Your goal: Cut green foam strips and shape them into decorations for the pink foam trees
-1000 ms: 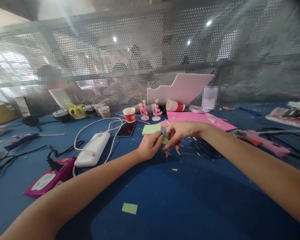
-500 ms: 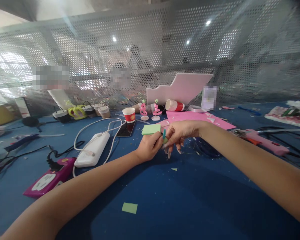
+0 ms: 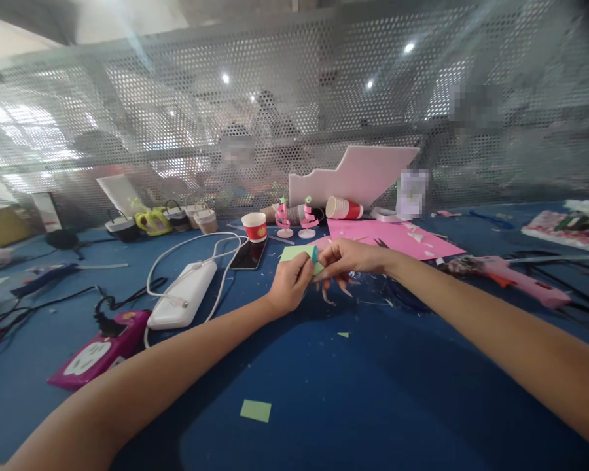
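My left hand (image 3: 290,282) is closed near the middle of the table, its fingertips around the edge of a small green paper piece (image 3: 318,269). A narrow teal piece (image 3: 315,254) stands up at those fingertips; its kind is unclear. From the right, my right hand (image 3: 346,260) pinches the same paper piece between thumb and forefinger, the other fingers hanging loosely below. Just behind my left hand lies a larger light green sheet (image 3: 294,251). A cut green rectangle (image 3: 256,411) and a tiny green scrap (image 3: 343,335) lie nearer to me.
A white power bank (image 3: 181,297) with a cable and a purple power strip (image 3: 101,350) sit left. A phone (image 3: 248,255) and paper cup (image 3: 254,227) stand behind. Pink sheet (image 3: 397,237), scissors (image 3: 381,243) and pink glue gun (image 3: 525,278) lie right.
Both hands have shifted slightly left and up, and the teal piece stands more upright. My right hand has turned, showing more of the small green paper. The scissors tips are now visible beyond my right wrist.
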Demonstrator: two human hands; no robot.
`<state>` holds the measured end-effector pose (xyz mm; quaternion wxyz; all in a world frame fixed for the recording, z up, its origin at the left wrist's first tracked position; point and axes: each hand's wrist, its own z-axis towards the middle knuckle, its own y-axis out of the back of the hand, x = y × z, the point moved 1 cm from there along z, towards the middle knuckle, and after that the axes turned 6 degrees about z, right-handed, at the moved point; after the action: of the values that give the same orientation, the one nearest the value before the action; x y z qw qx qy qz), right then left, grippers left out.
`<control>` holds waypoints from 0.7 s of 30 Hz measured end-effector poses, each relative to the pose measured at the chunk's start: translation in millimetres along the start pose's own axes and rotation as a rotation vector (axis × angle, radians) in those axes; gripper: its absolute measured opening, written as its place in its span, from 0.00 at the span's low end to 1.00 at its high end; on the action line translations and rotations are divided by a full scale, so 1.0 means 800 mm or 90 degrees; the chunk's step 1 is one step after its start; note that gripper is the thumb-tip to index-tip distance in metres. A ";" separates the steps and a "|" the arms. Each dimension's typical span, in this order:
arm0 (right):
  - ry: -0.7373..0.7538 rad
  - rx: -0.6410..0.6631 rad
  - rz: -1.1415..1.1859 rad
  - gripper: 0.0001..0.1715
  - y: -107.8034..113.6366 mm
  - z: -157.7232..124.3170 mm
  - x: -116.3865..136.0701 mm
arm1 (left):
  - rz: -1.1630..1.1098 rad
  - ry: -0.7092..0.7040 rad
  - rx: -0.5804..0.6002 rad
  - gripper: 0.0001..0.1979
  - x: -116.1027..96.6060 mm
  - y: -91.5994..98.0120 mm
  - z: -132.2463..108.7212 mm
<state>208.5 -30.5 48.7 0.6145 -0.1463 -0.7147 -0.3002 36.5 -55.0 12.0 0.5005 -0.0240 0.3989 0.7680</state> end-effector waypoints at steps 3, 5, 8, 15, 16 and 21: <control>-0.020 0.008 0.007 0.18 0.000 0.000 -0.004 | -0.005 -0.002 0.007 0.18 -0.001 0.001 0.001; -0.033 0.017 0.023 0.19 0.000 0.000 -0.006 | -0.004 -0.007 0.011 0.18 -0.003 0.002 0.001; -0.061 0.061 0.040 0.19 0.001 -0.001 -0.005 | 0.003 -0.033 0.029 0.17 -0.005 0.002 0.002; -0.081 0.088 0.011 0.19 0.000 -0.006 0.007 | 0.009 -0.051 0.054 0.17 -0.003 0.001 0.003; -0.084 0.085 0.013 0.19 0.000 -0.006 0.008 | 0.009 -0.053 0.048 0.18 -0.003 0.001 0.003; -0.104 0.103 0.028 0.19 0.000 -0.006 0.006 | 0.022 -0.078 0.037 0.17 -0.004 0.001 0.002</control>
<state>211.1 -34.2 53.6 0.5703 -0.1359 -0.7810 -0.2153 38.4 -56.6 14.8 0.5110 0.0443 0.3904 0.7645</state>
